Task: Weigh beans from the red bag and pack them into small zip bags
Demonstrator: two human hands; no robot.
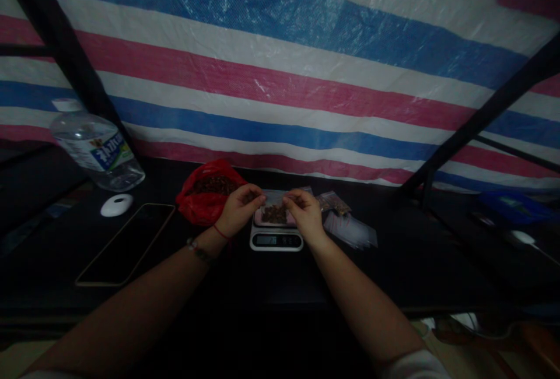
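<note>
A small clear zip bag (273, 214) with brown bits in its lower part is over the pan of a white digital scale (276, 248). My left hand (238, 209) pinches one upper side of the bag between thumb and fingers. Its other upper side is pinched by my right hand (310, 216). Whether the bag's bottom rests on the pan I cannot tell. The lit display faces me, its digits too dim to read surely. Just left of the scale stands an open red plastic bag (192, 209) holding dark brown pieces (214, 184).
Right of the scale lie filled small bags (335, 203) and a fan of flat clear bags (352, 231). To the left are a phone (126, 245), a white mouse-shaped object (116, 205) and a large water bottle (98, 146). A striped tarp (280, 87) hangs behind the black table (245, 280).
</note>
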